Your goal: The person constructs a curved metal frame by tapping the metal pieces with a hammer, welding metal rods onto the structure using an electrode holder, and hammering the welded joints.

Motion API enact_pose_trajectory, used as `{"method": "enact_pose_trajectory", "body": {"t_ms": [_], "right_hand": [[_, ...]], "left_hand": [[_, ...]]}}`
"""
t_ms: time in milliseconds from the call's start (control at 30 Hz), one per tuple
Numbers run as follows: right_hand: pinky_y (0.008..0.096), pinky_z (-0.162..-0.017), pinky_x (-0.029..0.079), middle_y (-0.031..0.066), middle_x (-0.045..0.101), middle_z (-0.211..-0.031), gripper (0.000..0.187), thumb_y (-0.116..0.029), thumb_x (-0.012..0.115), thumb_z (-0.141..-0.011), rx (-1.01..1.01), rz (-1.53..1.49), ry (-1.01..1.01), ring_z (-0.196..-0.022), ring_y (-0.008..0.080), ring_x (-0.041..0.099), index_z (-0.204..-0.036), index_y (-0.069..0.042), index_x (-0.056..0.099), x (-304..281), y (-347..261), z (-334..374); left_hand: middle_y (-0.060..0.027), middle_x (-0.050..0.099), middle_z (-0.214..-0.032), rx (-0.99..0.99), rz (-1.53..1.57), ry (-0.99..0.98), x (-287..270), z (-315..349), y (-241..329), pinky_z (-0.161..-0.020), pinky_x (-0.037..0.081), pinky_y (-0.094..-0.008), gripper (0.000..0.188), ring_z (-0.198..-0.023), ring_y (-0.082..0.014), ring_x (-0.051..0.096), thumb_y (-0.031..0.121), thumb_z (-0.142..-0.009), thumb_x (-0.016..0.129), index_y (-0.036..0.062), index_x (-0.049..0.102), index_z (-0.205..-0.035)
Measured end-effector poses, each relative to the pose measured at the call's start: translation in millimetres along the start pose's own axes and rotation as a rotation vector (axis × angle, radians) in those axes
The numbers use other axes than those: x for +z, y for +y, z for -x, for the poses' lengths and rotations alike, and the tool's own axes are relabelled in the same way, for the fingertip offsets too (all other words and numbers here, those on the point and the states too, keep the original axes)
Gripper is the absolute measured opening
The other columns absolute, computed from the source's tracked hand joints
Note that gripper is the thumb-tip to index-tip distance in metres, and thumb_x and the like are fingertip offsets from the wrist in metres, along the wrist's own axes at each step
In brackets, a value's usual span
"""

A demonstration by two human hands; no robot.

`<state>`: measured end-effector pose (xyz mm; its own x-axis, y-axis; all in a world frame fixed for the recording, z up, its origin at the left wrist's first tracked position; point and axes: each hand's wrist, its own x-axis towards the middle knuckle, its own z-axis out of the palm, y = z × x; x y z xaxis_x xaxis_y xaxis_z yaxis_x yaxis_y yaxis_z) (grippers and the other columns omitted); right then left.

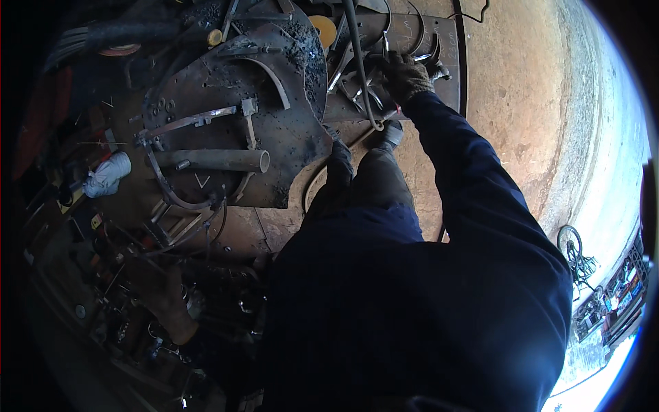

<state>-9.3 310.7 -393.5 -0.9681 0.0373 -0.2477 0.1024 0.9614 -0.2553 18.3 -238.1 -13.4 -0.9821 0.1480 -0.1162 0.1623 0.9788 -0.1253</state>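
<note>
My right hand (pixel 406 77), in a knitted work glove, reaches out over a steel plate (pixel 446 86) with chalk marks. Its fingers are curled at the lower end of a thin curved metal strip (pixel 386 31). More curved strips (pixel 416 31) lie beside it, and straight metal bars (pixel 338 74) lie just left of the hand. Far down at the left, my left hand (pixel 168 309), in a brown glove, hangs in shadow above dark cluttered gear. The dark hides its fingers.
A dark steel table (pixel 288 141) holds a pipe (pixel 213 160), a welded frame (pixel 189 123), a curved flat bar (pixel 271 75) and black grit. A yellow disc (pixel 322 31) lies at its far edge. A hanging cable (pixel 359 62) passes close by my right hand. A white cloth bundle (pixel 108 174) sits at the left.
</note>
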Motion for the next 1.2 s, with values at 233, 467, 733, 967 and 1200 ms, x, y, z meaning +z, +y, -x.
{"method": "enact_pose_trajectory", "body": {"t_ms": [233,467,733,967,1200], "right_hand": [[0.0496,-0.09,0.054,0.0201,0.062,-0.129,0.042,-0.029,0.049,-0.099,-0.005,0.06,0.129,-0.111,0.0398,0.065,-0.14,-0.028,0.057,42,36,14],[0.0501,-0.096,0.052,0.0192,0.058,-0.136,0.048,-0.032,0.057,-0.095,0.076,-0.044,-0.054,-0.12,0.0391,0.061,-0.143,-0.025,0.055,17,33,15],[0.0502,-0.102,0.048,0.0176,0.055,-0.139,0.059,-0.023,0.066,-0.089,0.216,-0.266,0.056,-0.122,0.0426,0.057,-0.145,-0.016,0.05,-10,12,69],[0.0523,-0.113,0.037,0.0228,0.042,-0.153,0.08,-0.018,0.074,-0.081,0.407,-0.256,-0.015,-0.142,0.0429,0.038,-0.153,-0.014,0.039,3,-21,159],[0.0449,-0.113,0.04,0.0205,0.05,-0.148,0.07,-0.019,0.074,-0.086,0.351,-0.423,0.086,-0.138,0.0387,0.046,-0.148,-0.007,0.045,-22,-33,169]], "left_hand": [[-0.0272,0.035,-0.156,0.01,0.086,0.068,-7,-13,21,-0.121,0.025,-0.0474,0.1,-0.147,-0.0404,0.032,0.043,-0.084,0.077,-0.0061,0.027,-0.155],[-0.0283,0.04,-0.152,-0.018,0.169,0.109,-16,-11,46,-0.118,0.03,-0.0473,0.093,-0.143,-0.0416,0.037,0.038,-0.083,0.079,-0.0077,0.035,-0.151],[-0.0214,0.044,-0.15,-0.022,0.275,0.142,-23,-1,60,-0.114,0.035,-0.0448,0.078,-0.136,-0.0386,0.046,0.027,-0.084,0.079,-0.0006,0.044,-0.148],[-0.0129,0.048,-0.142,-0.039,0.539,0.12,-10,5,30,-0.11,0.038,-0.038,0.086,-0.131,-0.0235,0.047,0.005,-0.074,0.076,-0.0014,0.038,-0.151],[-0.0127,0.049,-0.141,-0.12,0.815,0.174,-2,5,23,-0.097,0.051,-0.0365,0.072,-0.128,-0.0244,0.053,0.002,-0.074,0.075,0.0048,0.053,-0.142]]}}
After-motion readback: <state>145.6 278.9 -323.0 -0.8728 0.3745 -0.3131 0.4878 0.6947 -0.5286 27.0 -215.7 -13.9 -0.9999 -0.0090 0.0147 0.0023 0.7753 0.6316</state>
